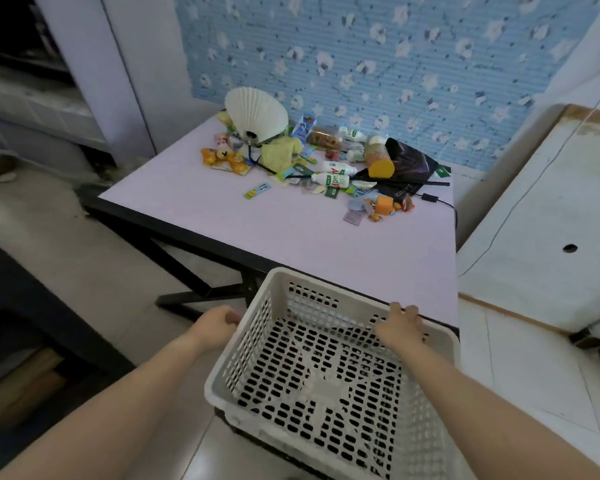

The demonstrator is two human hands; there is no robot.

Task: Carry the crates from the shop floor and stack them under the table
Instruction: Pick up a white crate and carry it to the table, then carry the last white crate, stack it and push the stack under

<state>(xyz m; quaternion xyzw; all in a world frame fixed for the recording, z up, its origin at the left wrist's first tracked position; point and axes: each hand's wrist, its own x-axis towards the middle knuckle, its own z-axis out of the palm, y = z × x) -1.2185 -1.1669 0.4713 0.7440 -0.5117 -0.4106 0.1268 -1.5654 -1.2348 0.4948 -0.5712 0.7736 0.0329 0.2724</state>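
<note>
White perforated plastic crate [280, 289] hung in front of the person in the head view, lifted off the pale tiled floor [118, 265], with nothing inside it. Its far wall covered the near edge of the lilac-topped, black-framed table [291, 233]. The left hand [219, 322] gripped the outside of the crate's far-left corner, its fingertips hidden behind the wall. The right hand [400, 327] was hooked over the far rim towards the right, fingers curled round the edge. Both hands therefore sat at the end nearest the table, and the crate's length ran back from them towards the person's body. The crate seemed to ride level with the table top or above it, so the space under the table lay ahead of and below the hands. The next move would probably have been a drop followed by a push forward, far end first. The crossed black leg frame [194, 296] stood just left of that path and looked like the thing to steer clear of. Bottles, toys and a white folding fan [257, 112] cluttered the far half of the table, well apart from the crate.
</note>
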